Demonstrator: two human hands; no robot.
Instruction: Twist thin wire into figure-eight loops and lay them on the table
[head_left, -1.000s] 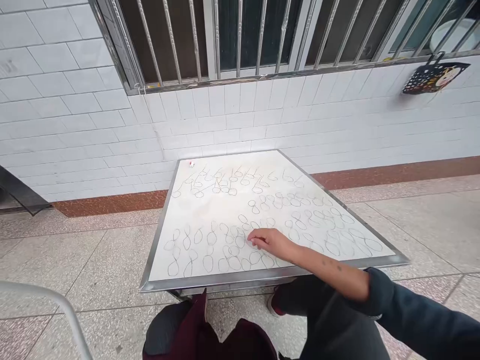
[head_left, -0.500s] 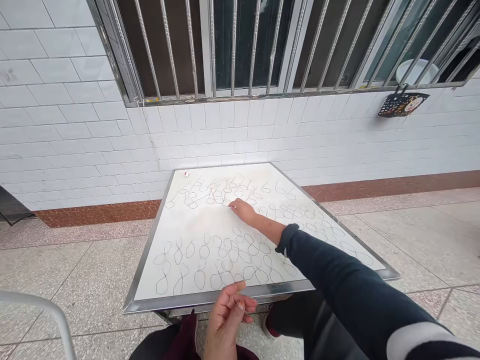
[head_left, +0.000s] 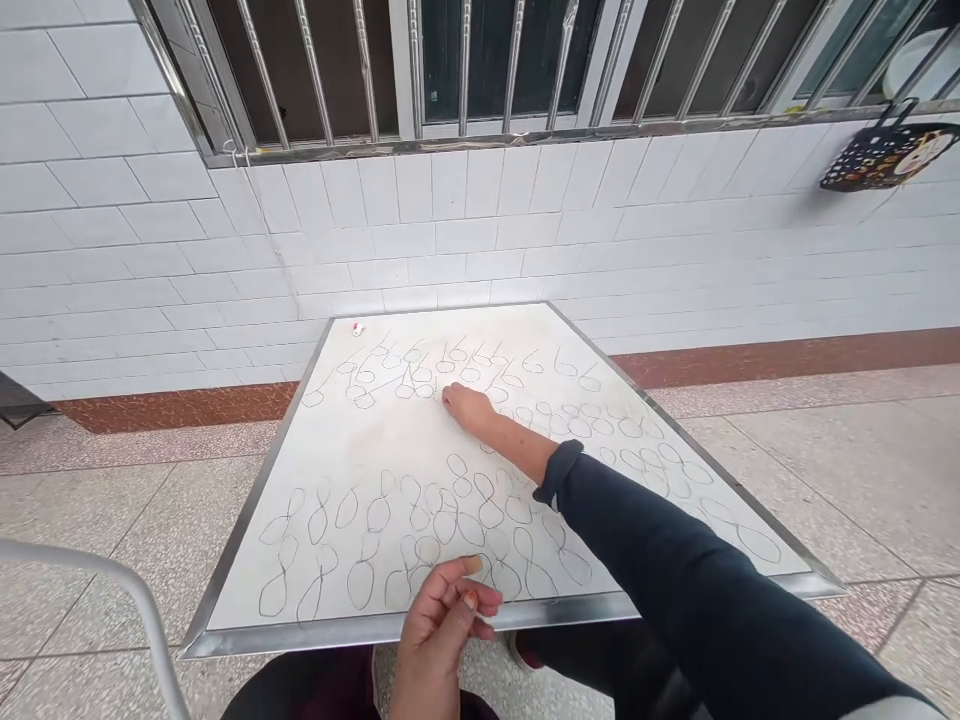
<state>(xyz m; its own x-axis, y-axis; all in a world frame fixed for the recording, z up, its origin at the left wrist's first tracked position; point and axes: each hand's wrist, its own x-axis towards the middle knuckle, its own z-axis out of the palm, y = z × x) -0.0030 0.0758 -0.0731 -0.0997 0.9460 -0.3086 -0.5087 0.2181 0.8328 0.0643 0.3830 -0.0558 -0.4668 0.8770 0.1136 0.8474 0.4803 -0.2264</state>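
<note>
A white board (head_left: 360,445) with a grey metal frame lies in front of me, covered in thin dark looped lines (head_left: 360,585) shaped like 6s and 8s. Whether those lines are drawn or laid there, I cannot tell. My right hand (head_left: 466,406) reaches from a rolled navy sleeve (head_left: 637,520) across the board. Its fingers are closed together beside the far group of 6 shapes (head_left: 446,363); anything in them is hidden. Above the near edge, my left hand (head_left: 442,625) is held with thumb and fingers pinched. I cannot make out anything between them.
A small white and red object (head_left: 358,329) rests in the board's far left corner. Behind stands a tiled wall (head_left: 450,240) with a barred window (head_left: 487,60). A patterned bag (head_left: 885,155) hangs at right. A pale curved tube (head_left: 112,575) stands on the left.
My view has shifted, so the board appears larger and slightly farther left. My right fingers look more curled at nearly the same place on the board. The left hand keeps its pinch.
</note>
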